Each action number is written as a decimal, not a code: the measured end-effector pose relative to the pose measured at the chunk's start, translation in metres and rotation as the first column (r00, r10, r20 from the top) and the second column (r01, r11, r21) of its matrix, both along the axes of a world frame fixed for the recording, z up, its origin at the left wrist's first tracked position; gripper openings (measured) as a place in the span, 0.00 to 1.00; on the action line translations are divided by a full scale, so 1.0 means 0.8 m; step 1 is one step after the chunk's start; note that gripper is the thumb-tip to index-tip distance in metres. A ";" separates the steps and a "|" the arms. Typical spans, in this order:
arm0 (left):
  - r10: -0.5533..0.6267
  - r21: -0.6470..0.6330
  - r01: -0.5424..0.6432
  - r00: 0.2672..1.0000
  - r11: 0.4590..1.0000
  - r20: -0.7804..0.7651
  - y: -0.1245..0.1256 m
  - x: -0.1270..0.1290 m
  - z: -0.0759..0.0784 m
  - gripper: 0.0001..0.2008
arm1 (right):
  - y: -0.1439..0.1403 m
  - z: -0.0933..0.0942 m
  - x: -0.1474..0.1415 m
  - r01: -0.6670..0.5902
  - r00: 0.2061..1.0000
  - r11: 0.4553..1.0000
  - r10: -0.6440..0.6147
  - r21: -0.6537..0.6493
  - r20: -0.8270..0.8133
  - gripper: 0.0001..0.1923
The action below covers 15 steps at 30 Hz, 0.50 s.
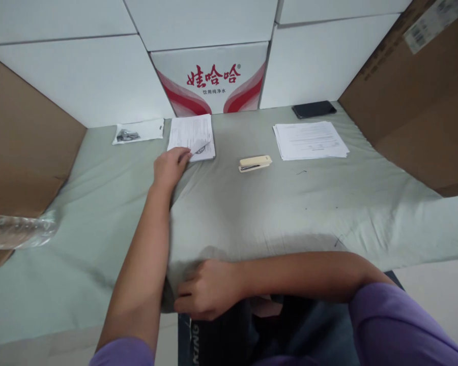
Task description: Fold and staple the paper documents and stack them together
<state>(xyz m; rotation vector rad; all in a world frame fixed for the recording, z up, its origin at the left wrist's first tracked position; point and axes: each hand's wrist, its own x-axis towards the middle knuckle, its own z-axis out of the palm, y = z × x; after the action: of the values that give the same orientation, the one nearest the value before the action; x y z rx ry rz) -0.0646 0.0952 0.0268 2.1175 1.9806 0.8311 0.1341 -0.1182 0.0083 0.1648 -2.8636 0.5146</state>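
My left hand (170,166) reaches far across the table and pinches the lower corner of a stapled paper stack (193,134), lifting that corner slightly. My right hand (209,290) rests at the table's near edge, fingers curled on the green cloth (275,213), holding nothing that I can see. A cream stapler (255,163) lies shut in the middle of the table, to the right of the left hand. A second stack of printed sheets (310,140) lies flat at the back right.
A small plastic bag with a dark item (138,132) lies at the back left. A black phone (313,109) sits behind the right stack. White boxes (209,76) and cardboard walls (416,96) enclose the table. Crinkled clear plastic (19,230) pokes in at left.
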 end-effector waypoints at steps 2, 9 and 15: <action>0.043 0.010 -0.043 0.998 0.999 -0.047 -0.001 0.003 0.000 0.14 | 0.000 -0.001 0.000 -0.005 1.000 1.000 0.005 0.000 0.000 0.12; -0.011 0.014 0.013 0.991 1.000 -0.131 -0.005 0.009 0.005 0.13 | 0.001 0.003 0.001 -0.001 1.000 1.000 0.001 -0.012 0.020 0.11; -0.079 -0.101 0.064 0.986 0.993 -0.149 -0.008 0.014 0.017 0.16 | 0.001 0.002 0.001 -0.008 1.000 1.000 0.008 -0.011 0.020 0.12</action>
<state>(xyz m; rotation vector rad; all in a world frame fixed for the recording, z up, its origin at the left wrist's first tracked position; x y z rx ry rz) -0.0532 0.0887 0.0401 2.2426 1.9576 0.5664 0.1351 -0.1177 0.0098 0.1703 -2.8803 0.5360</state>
